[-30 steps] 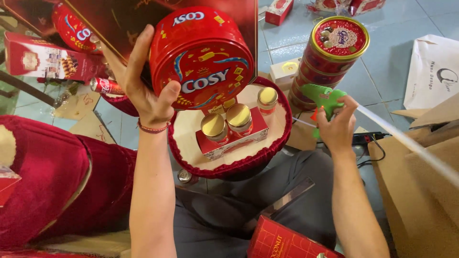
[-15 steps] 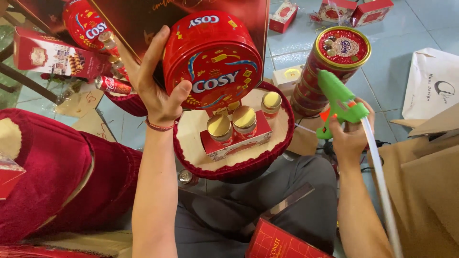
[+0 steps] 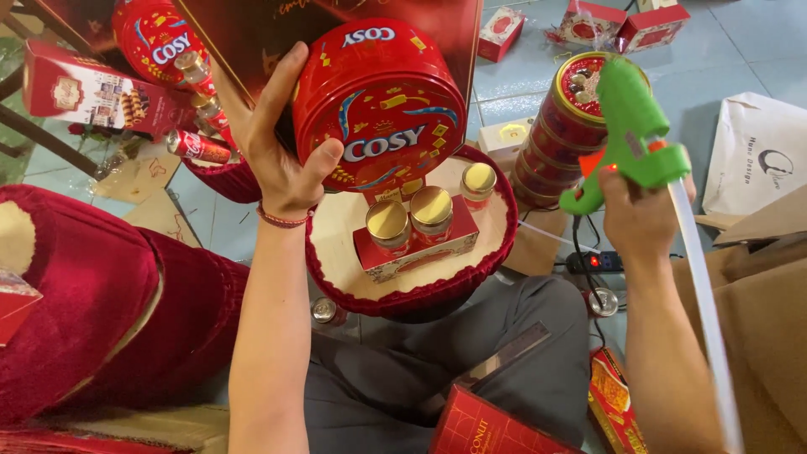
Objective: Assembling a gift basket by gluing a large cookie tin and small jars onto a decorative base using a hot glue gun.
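Note:
My left hand [image 3: 282, 160] grips a large round red tin [image 3: 378, 105], tilted on its side above a red velvet-rimmed basket [image 3: 403, 294]. In the basket stands a small red box with three gold-lidded jars [image 3: 420, 219]. My right hand [image 3: 643, 210] holds a green glue gun [image 3: 630, 126] raised to the right of the basket, with a long white glue stick [image 3: 702, 294] trailing down from its back.
A stack of round red tins [image 3: 563, 134] stands behind the glue gun. Red gift boxes [image 3: 618, 21] lie on the tiled floor at the back. Red velvet baskets [image 3: 84, 311] fill the left. Cardboard [image 3: 765, 286] sits right, a power strip [image 3: 597, 262] below.
The right hand has lifted the glue gun higher and turned it upright. The left hand has kept the red tin above the basket, tilting it slightly.

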